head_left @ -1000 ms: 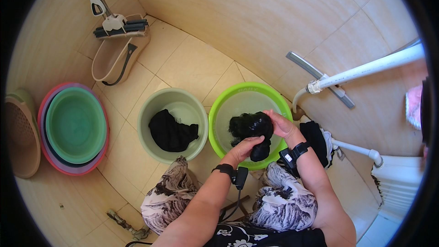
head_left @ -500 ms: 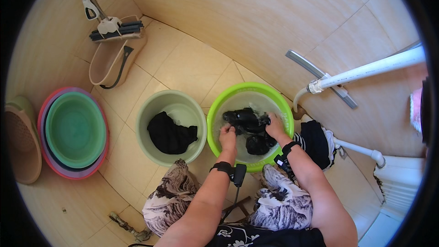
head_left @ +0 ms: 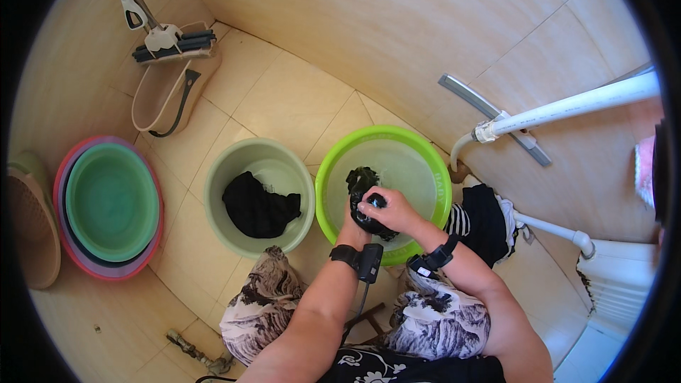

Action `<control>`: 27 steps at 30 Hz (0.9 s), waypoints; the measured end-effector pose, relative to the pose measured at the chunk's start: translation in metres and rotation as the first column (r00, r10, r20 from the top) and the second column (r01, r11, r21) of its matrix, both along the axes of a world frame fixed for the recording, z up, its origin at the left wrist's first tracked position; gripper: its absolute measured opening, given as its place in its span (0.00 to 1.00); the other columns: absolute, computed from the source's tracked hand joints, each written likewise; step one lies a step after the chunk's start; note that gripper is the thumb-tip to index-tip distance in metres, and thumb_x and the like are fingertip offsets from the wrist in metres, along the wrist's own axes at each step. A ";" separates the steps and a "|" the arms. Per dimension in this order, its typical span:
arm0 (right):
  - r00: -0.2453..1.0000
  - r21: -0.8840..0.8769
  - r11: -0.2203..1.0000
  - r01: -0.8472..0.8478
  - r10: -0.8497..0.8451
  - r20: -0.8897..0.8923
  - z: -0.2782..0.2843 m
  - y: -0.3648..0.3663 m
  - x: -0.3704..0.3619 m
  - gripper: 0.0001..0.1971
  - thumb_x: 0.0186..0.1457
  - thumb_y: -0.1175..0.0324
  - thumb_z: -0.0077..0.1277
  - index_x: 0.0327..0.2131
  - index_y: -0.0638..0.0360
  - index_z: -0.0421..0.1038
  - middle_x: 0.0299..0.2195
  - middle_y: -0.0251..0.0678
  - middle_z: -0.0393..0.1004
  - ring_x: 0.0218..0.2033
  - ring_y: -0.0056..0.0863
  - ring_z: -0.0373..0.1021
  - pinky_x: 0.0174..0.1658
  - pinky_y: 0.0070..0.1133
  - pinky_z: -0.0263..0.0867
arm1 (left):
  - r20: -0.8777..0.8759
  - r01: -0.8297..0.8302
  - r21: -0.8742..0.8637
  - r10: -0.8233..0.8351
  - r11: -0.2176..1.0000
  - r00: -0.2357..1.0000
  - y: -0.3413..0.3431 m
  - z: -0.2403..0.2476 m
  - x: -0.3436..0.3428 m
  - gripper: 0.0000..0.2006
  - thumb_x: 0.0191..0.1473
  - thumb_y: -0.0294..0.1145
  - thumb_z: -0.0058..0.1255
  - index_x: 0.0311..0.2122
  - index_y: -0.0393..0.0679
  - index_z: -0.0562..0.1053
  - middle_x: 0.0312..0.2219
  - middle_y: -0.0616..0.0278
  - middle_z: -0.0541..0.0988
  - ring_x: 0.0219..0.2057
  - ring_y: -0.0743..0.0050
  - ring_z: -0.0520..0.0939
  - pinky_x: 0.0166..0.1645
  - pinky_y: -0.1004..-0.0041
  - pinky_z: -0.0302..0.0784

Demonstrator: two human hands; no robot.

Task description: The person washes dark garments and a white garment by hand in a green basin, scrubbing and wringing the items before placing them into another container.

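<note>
A wet black garment [head_left: 362, 183] is bunched up over the near left part of a lime-green basin [head_left: 326, 216] with water in it. My right hand [head_left: 394, 210] is closed round it, and a dark bulge of cloth shows by the thumb. My left hand [head_left: 354, 225] grips the same garment from the left and below, its fingers mostly hidden by the cloth. Both hands are close together above the basin's near side. To the left stands a pale grey-green bucket [head_left: 216, 206] with another black garment [head_left: 259, 206] lying in it.
Nested basins, the top one green [head_left: 113, 202], stand at far left. A mop [head_left: 167, 41] rests on a beige mop bucket [head_left: 152, 103] at the back. Piled clothes [head_left: 482, 223], a white pipe [head_left: 567, 110] and a squeegee [head_left: 489, 110] are at the right.
My hands have come together, the right one moving left and nearer. The black garment, spread in the water before, is now gathered between them at the basin's near left.
</note>
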State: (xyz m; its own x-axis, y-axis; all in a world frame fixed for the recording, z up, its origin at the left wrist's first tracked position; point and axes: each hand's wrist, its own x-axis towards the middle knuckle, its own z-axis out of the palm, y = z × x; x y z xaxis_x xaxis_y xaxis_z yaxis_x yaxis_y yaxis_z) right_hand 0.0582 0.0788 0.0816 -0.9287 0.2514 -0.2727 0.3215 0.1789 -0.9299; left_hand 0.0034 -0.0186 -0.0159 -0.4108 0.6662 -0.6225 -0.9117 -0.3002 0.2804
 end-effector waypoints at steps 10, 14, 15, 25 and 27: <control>0.756 0.034 0.819 0.573 -0.544 0.365 -0.133 0.088 0.055 0.25 0.55 0.51 0.50 0.44 0.66 0.69 0.38 0.54 0.74 0.38 0.50 0.72 0.43 0.35 0.68 | -0.181 -0.109 -0.238 0.066 0.965 0.981 0.013 0.031 -0.033 0.24 0.50 0.43 0.54 0.51 0.44 0.69 0.47 0.63 0.73 0.51 0.71 0.69 0.57 0.66 0.62; 0.851 0.648 0.685 0.333 -0.515 0.107 -0.132 0.058 0.056 0.29 0.54 0.50 0.50 0.51 0.62 0.63 0.48 0.55 0.67 0.50 0.52 0.64 0.52 0.38 0.61 | -0.391 -0.244 -0.468 0.048 0.850 0.919 -0.006 0.006 -0.022 0.28 0.52 0.45 0.52 0.58 0.53 0.64 0.58 0.62 0.63 0.60 0.63 0.60 0.58 0.59 0.54; 0.901 0.608 0.787 0.105 -0.334 0.276 -0.101 0.032 0.042 0.29 0.51 0.54 0.54 0.52 0.60 0.62 0.50 0.54 0.64 0.50 0.53 0.63 0.51 0.36 0.62 | -0.252 -0.066 -0.506 -0.075 0.860 0.965 -0.017 -0.003 -0.018 0.29 0.52 0.44 0.51 0.59 0.52 0.62 0.59 0.61 0.62 0.60 0.61 0.59 0.59 0.59 0.54; 0.911 -0.110 0.936 0.334 -0.291 0.291 -0.088 0.056 0.045 0.38 0.42 0.74 0.62 0.59 0.52 0.59 0.50 0.36 0.70 0.48 0.25 0.66 0.54 0.21 0.60 | 0.061 0.029 -0.345 -0.009 0.938 0.998 0.005 0.008 -0.008 0.22 0.59 0.39 0.43 0.57 0.47 0.62 0.54 0.53 0.67 0.54 0.52 0.68 0.56 0.49 0.65; 0.969 -0.568 0.796 0.209 -0.091 0.229 -0.046 0.039 0.025 0.38 0.41 0.74 0.62 0.59 0.55 0.59 0.48 0.36 0.71 0.48 0.22 0.66 0.54 0.22 0.61 | 0.122 0.011 -0.235 0.018 0.972 0.992 -0.007 -0.006 -0.017 0.21 0.59 0.41 0.43 0.56 0.46 0.64 0.51 0.54 0.70 0.51 0.54 0.70 0.54 0.50 0.67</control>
State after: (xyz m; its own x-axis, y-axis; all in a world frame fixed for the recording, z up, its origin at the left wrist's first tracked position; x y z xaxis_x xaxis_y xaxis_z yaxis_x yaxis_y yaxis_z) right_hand 0.0836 0.1179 0.0360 -0.8118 0.1219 -0.5711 0.4705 -0.4430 -0.7632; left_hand -0.0140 -0.0256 -0.0218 -0.3237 0.4943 -0.8068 -0.9426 -0.2428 0.2294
